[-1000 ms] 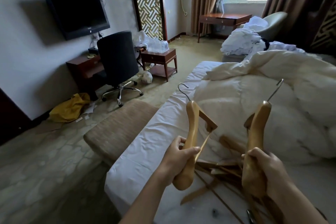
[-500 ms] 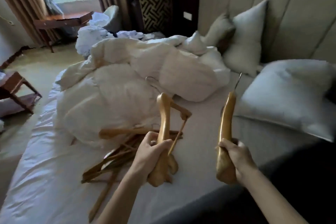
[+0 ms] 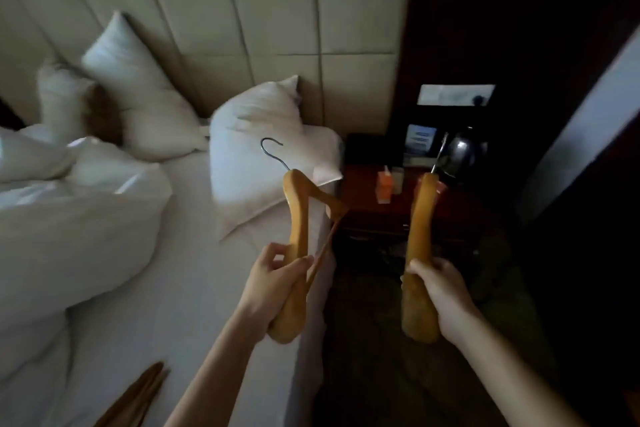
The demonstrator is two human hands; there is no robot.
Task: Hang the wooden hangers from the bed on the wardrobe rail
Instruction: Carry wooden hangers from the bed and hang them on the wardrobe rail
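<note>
My left hand [image 3: 277,279] grips a wooden hanger [image 3: 299,218] by its lower end, with the metal hook pointing up over the bed's right edge. A second wooden hanger [image 3: 420,229] stands edge-on in my right hand [image 3: 440,291], above the dark floor beside the bed. At the bottom left, the tip of more wooden hangers [image 3: 138,399] shows on the white bed sheet [image 3: 180,288]. No wardrobe or rail is in sight.
White pillows [image 3: 256,135] lean against a padded beige headboard [image 3: 277,28]. A dark red nightstand [image 3: 377,218] stands right of the bed with an orange carton [image 3: 384,189] and a kettle [image 3: 460,151]. Dark wood panels [image 3: 519,10] fill the right side.
My view has swung right, from the room and window across the duvet to the headboard and nightstand. Both hands keep their hangers. The pile on the bed has slid to the bottom left.
</note>
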